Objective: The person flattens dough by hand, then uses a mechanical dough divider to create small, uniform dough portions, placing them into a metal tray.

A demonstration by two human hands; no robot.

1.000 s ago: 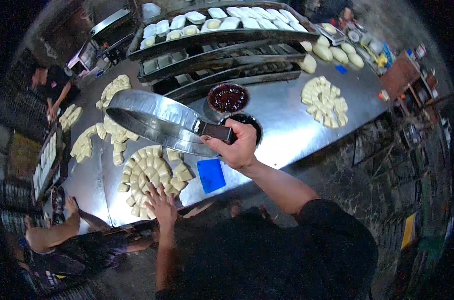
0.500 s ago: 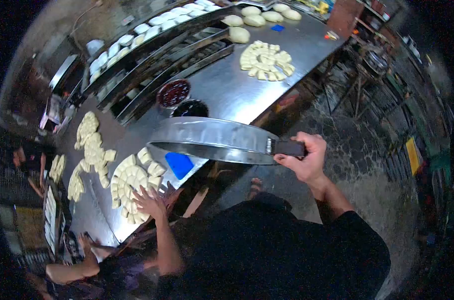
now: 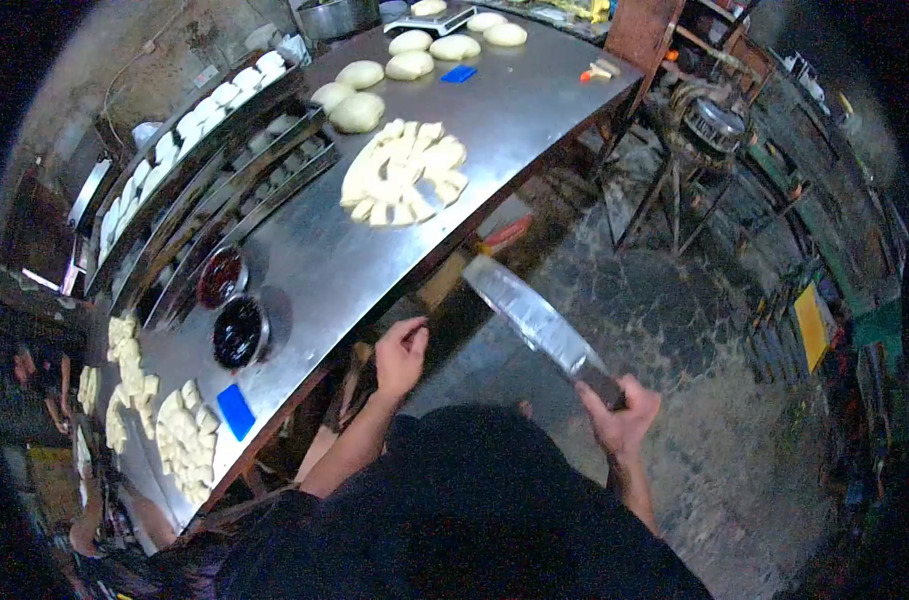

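Observation:
My right hand (image 3: 623, 415) is closed round the dark handle of a shallow metal sieve-like tool (image 3: 535, 318). Its shiny curved side shows nearly edge-on, over the floor and off the table; whether it has a mesh is hidden. Left of it, beside the table's front edge, my left hand (image 3: 402, 355) hangs with fingers curled and nothing visible in them. On the metal table (image 3: 325, 270) a ring of cut dough pieces (image 3: 405, 175) lies ahead. Another cluster of dough pieces (image 3: 187, 440) sits at the near left, by a blue scraper (image 3: 237, 411).
A bowl of dark filling (image 3: 240, 332) and a bowl of red filling (image 3: 222, 278) stand near stacked trays (image 3: 230, 185). Several dough balls (image 3: 410, 65), a scale (image 3: 431, 20) and a second blue scraper (image 3: 459, 74) are at the far end. A co-worker's arm (image 3: 87, 515) reaches in at lower left.
My left hand has come off the dough pieces and curled up. The metal tool has swung from above the table to beside it, right of the edge. My view has turned right.

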